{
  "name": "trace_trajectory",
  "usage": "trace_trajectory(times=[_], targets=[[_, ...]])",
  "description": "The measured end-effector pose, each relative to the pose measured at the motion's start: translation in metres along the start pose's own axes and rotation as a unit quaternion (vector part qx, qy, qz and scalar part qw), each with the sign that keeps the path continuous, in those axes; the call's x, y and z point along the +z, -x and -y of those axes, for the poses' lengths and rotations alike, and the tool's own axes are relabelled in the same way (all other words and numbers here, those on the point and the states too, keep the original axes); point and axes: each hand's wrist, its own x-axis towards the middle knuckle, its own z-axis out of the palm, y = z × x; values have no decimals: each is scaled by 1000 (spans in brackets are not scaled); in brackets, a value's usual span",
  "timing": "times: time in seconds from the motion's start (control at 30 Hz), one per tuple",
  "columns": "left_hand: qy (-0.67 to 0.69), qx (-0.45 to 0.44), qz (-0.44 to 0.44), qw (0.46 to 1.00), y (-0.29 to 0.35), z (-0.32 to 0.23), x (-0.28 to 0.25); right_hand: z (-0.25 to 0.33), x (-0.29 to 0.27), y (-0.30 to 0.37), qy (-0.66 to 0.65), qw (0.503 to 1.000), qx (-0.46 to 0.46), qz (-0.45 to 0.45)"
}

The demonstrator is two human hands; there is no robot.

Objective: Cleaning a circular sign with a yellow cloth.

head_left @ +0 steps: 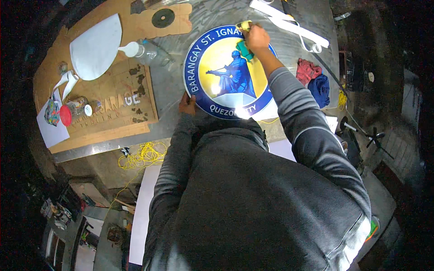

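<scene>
A round sign point(207, 92), with a blue ring, pale lettering and a blue seated figure on yellow, lies in front of me on the metal-topped table. My left hand point(186, 105) grips its lower left rim, most of the fingers out of sight. At the sign's top edge, my right hand point(257, 38) is closed on a small yellow object point(245, 25) whose kind I cannot make out. Just below that hand, a crumpled green cloth point(244, 50) rests on the sign's face. Bright glare covers part of the sign's lower edge.
On the left are a brown board point(113, 117) with cut-out letters, a white curved sheet point(97, 47), a clear plastic bottle point(151, 53) and a red-lidded jar point(66, 115). White strips point(289, 25) and red and blue cloths point(319, 90) lie right. Yellow cord point(147, 156) hangs near the front edge.
</scene>
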Motion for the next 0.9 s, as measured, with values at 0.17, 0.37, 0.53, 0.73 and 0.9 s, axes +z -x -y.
trace_trajectory(times=[0.17, 0.37, 0.53, 0.73, 0.9], targets=[[27, 10, 28, 999, -4, 10, -13, -49, -22, 39, 2, 996, 80, -36], [-15, -126, 8, 992, 0, -23, 0, -108, -29, 122, 28, 992, 123, -30], [28, -135, 24, 990, -10, -11, -5, -107, -27, 201, 21, 989, 147, -22], [69, -168, 44, 982, -18, -8, -12, -64, -13, 290, 30, 994, 102, -22], [73, -172, 64, 980, -26, -4, -5, -7, 8, 348, -18, 999, 26, -5]])
